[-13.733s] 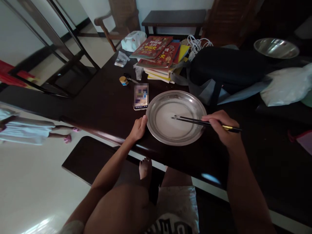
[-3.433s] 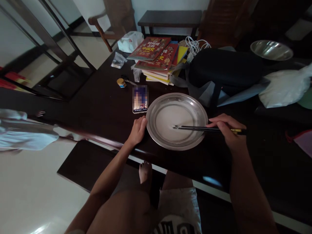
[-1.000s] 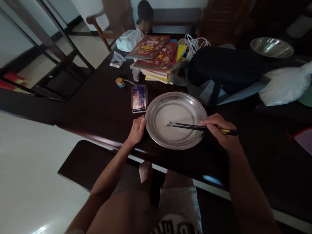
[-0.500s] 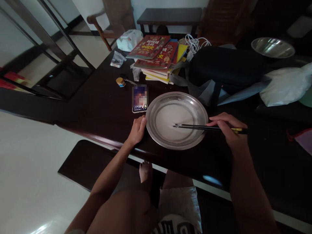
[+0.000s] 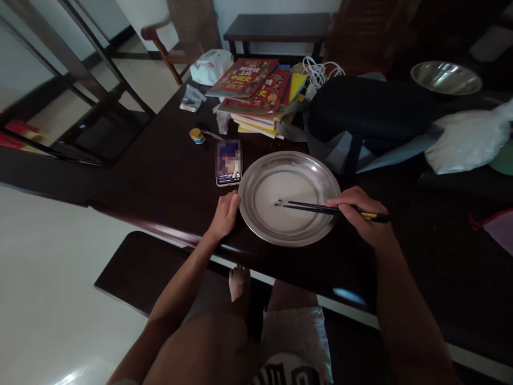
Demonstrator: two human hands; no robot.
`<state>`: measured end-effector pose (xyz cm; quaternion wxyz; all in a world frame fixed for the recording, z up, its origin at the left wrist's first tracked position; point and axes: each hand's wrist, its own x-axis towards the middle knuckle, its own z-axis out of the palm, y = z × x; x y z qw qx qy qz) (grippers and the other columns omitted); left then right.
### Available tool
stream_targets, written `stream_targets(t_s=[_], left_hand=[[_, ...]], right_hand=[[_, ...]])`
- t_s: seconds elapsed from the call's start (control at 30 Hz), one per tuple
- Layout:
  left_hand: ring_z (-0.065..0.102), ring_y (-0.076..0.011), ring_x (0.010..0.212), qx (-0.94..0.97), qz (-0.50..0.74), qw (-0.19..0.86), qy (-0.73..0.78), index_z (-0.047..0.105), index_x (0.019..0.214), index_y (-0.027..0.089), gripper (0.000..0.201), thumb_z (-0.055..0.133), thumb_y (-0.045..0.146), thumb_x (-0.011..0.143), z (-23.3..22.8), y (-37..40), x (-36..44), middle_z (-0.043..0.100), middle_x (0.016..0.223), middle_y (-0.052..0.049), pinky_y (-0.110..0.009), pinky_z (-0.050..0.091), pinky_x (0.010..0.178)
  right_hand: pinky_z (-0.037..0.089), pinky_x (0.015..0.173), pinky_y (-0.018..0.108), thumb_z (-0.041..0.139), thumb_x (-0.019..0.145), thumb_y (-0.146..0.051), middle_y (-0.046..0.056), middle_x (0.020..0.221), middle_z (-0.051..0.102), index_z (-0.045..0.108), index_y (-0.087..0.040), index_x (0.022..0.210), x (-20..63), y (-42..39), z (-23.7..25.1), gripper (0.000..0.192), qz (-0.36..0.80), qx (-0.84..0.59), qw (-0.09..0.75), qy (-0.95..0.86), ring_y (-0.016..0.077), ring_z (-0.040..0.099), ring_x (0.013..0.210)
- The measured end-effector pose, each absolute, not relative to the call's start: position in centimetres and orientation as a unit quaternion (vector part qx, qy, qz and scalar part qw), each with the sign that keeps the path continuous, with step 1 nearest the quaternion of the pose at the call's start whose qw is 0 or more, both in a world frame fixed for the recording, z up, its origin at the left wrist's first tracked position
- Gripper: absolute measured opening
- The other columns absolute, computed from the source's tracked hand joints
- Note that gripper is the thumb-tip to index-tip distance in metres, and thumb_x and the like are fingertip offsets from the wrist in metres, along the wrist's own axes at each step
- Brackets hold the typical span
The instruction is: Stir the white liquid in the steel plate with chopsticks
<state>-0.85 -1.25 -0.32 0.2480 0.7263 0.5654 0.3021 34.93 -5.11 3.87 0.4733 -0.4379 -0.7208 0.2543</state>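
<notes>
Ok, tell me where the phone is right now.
The phone lies flat on the dark table, just left of the steel plate rim and beyond the left hand.

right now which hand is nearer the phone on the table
Left. The left hand rests at the metal plate's near-left rim, just below the phone. The right hand holds the chopsticks at the plate's far side, well away from it.
</notes>
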Motion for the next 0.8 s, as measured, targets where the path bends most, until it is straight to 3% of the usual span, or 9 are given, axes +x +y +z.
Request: stream_targets(t_s=[0.23,0.4,0.53,0.67,0.8], left_hand=[[0.059,-0.022,0.078,0.725,0.297,0.254,0.566,0.051,0.077,0.023,0.058,0.019,0.061,0.107,-0.44,-1.27,-0.9,0.062,0.078,-0.006,-0.041,0.049,0.085],[0.059,-0.0223,0.079,0.723,0.299,0.255,0.569,0.051,0.077,0.024,0.057,0.02,0.06,0.107,-0.41,-1.3,-0.85,0.063,0.079,-0.006,-0.041,0.05,0.087],[0.059,-0.0219,0.079,0.721,0.299,0.253,0.572,0.052,0.077,0.024,0.056,0.021,0.059,0.108,-0.42,-1.32,-0.93,0.063,0.078,-0.006,-0.041,0.05,0.087],[0.059,-0.022,0.079,0.721,0.302,0.253,0.57,0.052,0.077,0.024,0.057,0.021,0.061,0.107,-0.43,-1.28,-0.93,0.063,0.078,-0.006,-0.041,0.05,0.086],[0.059,-0.022,0.077,0.723,0.304,0.252,0.567,0.05,0.076,0.024,0.057,0.019,0.062,0.107,-0.4,-1.26,-0.85,0.061,0.077,-0.005,-0.041,0.05,0.084]], right_hand=[[0.058,0.072,0.041,0.063,0.101,-0.033,0.002,0.082,0.08,0.081,-0.033,0.106,35.23,-5.34,3.8,0.019,0.257,-0.476,0.501,-0.675,0.023,0.073,0.08],[0.059,0.078,0.042,0.064,0.1,-0.031,0.002,0.091,0.082,0.081,-0.033,0.105,35.03,-5.31,3.89,0.018,0.245,-0.464,0.485,-0.7,0.0233,0.074,0.087],[0.057,0.069,0.039,0.063,0.101,-0.033,0.001,0.08,0.08,0.081,-0.033,0.106,34.99,-5.28,4.01,0.018,0.251,-0.473,0.515,-0.67,0.0218,0.072,0.077],[0.059,0.076,0.042,0.065,0.1,-0.032,0.002,0.09,0.083,0.081,-0.034,0.103,34.84,-5.2,4.09,0.017,0.256,-0.446,0.478,-0.712,0.023,0.074,0.085],[0.058,0.075,0.042,0.063,0.101,-0.03,0.002,0.087,0.081,0.081,-0.034,0.105,34.92,-5.29,4.1,0.019,0.239,-0.474,0.508,-0.678,0.0229,0.073,0.084]])
